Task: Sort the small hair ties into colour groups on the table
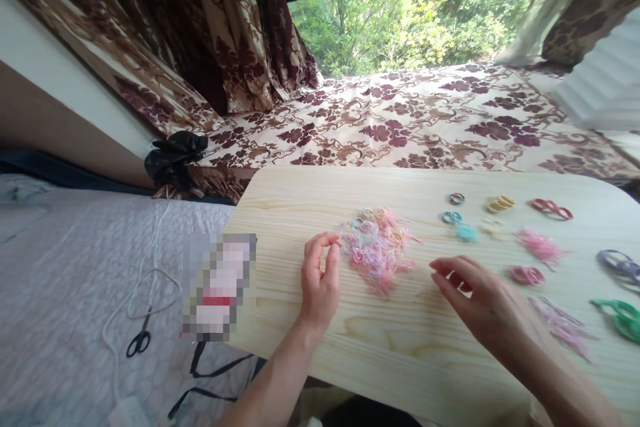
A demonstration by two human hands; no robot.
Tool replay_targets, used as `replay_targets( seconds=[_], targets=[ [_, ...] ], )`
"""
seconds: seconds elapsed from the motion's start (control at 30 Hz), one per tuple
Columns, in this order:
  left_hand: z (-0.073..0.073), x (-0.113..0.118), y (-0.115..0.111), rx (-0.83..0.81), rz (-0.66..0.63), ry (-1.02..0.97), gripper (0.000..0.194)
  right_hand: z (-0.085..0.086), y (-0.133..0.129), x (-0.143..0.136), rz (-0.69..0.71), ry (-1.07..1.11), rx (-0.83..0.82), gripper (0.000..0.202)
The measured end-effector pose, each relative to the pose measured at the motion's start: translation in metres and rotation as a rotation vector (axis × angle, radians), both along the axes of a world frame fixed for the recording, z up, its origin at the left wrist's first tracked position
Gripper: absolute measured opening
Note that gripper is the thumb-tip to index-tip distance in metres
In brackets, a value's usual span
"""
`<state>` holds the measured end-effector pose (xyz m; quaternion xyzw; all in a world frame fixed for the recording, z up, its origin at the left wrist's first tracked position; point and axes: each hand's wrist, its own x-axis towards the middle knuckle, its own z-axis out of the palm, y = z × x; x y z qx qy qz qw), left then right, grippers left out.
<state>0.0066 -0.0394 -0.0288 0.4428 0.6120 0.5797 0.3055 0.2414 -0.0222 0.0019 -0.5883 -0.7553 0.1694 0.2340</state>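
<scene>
A mixed pile of small hair ties and thin pink, clear and pale strands (377, 250) lies on the light wooden table (380, 353). At the pile's left edge is my left hand (320, 277), its fingers curled and the thumb close to the index finger; anything between the tips is too small to make out. My right hand (473, 290) hovers right of the pile, thumb and index fingertips nearly together. Whatever they may pinch is not visible. Beyond the right hand lie a pink hair tie bundle (527, 275) and a bunch of pale pink strands (563, 327).
Sorted groups sit at right: blue ties (451, 217), yellow ties (501, 204), red ties (551, 208), pink strands (541, 247), purple ties (620, 267) and green ties (623, 317). A blurred-out object (220, 287) is at the table's left edge. Scissors (140, 340) lie on the bed.
</scene>
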Motion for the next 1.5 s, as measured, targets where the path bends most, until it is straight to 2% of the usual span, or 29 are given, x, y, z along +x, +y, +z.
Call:
replay_targets(
  seconds=[0.13,0.37,0.6,0.87,1.1,1.23,1.33,1.5],
  targets=[
    [-0.001,-0.001,0.000,0.003,-0.007,0.013,0.024,-0.003,-0.012,0.006,0.075,-0.028,-0.065,0.025],
    [-0.002,-0.002,0.000,-0.002,-0.012,0.021,0.025,-0.007,-0.016,-0.003,0.064,-0.079,-0.110,0.019],
    [-0.003,-0.002,0.000,-0.004,-0.025,0.008,0.025,-0.014,-0.017,-0.003,0.087,-0.124,-0.090,0.028],
    [-0.004,-0.003,0.000,-0.018,-0.023,0.011,0.026,-0.005,-0.019,-0.008,0.117,-0.187,-0.087,0.030],
    [-0.006,-0.004,0.000,-0.023,-0.024,0.011,0.027,-0.005,-0.023,-0.002,0.100,-0.091,-0.015,0.027],
    [-0.008,-0.004,-0.001,-0.038,-0.020,0.009,0.028,0.013,-0.027,0.013,0.047,-0.090,0.072,0.031],
    [-0.009,-0.005,-0.001,-0.054,-0.018,0.001,0.029,0.030,-0.025,0.039,-0.010,-0.137,0.129,0.034],
    [-0.011,-0.005,-0.001,-0.063,-0.027,-0.024,0.032,0.050,0.006,0.093,-0.154,-0.290,0.039,0.027]
  ],
)
